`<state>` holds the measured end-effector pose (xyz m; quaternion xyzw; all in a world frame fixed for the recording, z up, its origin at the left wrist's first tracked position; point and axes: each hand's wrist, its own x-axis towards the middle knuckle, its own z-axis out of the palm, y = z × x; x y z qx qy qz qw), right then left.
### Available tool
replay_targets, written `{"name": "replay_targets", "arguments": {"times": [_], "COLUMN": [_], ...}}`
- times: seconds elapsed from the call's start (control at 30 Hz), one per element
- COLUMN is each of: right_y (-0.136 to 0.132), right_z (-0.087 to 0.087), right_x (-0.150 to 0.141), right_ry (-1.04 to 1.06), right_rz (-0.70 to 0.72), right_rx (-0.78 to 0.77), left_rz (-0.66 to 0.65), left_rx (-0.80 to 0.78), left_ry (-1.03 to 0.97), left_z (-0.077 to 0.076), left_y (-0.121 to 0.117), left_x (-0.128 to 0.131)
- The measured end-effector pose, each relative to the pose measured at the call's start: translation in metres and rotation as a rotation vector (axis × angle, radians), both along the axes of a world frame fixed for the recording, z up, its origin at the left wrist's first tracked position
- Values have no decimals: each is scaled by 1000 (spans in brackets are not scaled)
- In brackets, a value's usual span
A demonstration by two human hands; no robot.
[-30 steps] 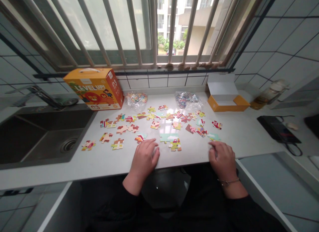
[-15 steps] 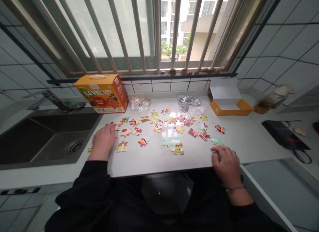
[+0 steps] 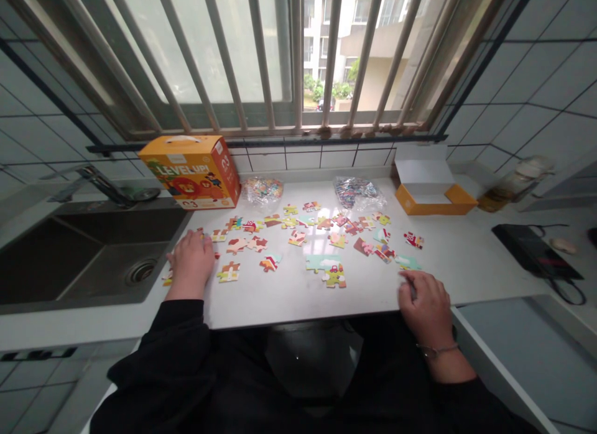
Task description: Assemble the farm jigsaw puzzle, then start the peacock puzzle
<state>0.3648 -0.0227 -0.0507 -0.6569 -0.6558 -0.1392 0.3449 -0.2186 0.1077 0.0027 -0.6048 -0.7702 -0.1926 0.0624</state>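
My left hand (image 3: pixel 190 264) lies palm down over puzzle pieces at the left of the counter, fingers reaching forward and fairly flat. Bits of pieces peek out around it, including a yellow one (image 3: pixel 166 277) by its outer side; what lies beneath the palm is hidden. Loosely curled, my right hand (image 3: pixel 425 303) rests at the counter's front edge, with no piece visible in it. Just beyond its fingers is a pale green piece (image 3: pixel 408 262). Between the hands, a joined section with a red tractor (image 3: pixel 333 271) sits near a brown-and-green piece (image 3: pixel 229 272) and several scattered others.
An orange box (image 3: pixel 191 173) stands at the back left, beside a clear bag of pieces (image 3: pixel 262 191). Another bag (image 3: pixel 357 193) and an opened orange box (image 3: pixel 436 201) are at the back right. The sink (image 3: pixel 102 253) borders the left; a black device (image 3: pixel 536 250) lies far right.
My left hand has shifted slightly left, its fingers drawing away from the brown pieces beside it. My right hand stays in place. The whole view has moved slightly.
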Motion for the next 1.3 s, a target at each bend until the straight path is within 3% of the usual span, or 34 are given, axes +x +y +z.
{"name": "replay_targets", "arguments": {"times": [0.13, 0.4, 0.63, 0.8, 0.93, 1.07, 1.17, 1.3], "right_y": [-4, -7, -4, -3, -2, -3, -4, -3], "right_z": [5, 8, 8, 13, 10, 4, 1, 2], "right_x": [-4, -9, -12, -12, -11, -11, -12, -12], "right_ry": [-1, -64, -29, -110, -108, -59, -28, -17], "right_rz": [-47, -53, -83, -55, -71, -123, -201, -176], "right_rx": [228, 228, 61, -57, -99, -29, 108, 125], "left_rz": [-28, -152, -371, -391, -389, -351, -342, -474], "left_rx": [70, 28, 47, 37, 170, 314, 378, 375], "left_ry": [-12, -10, 1, -12, 1, 54, 57, -23], "left_z": [4, 1, 1, 2, 13, 32, 43, 44], "left_y": [0, 3, 7, 8, 5, -13, -41, -89], "left_x": [13, 19, 18, 18, 19, 31, 56, 100]}}
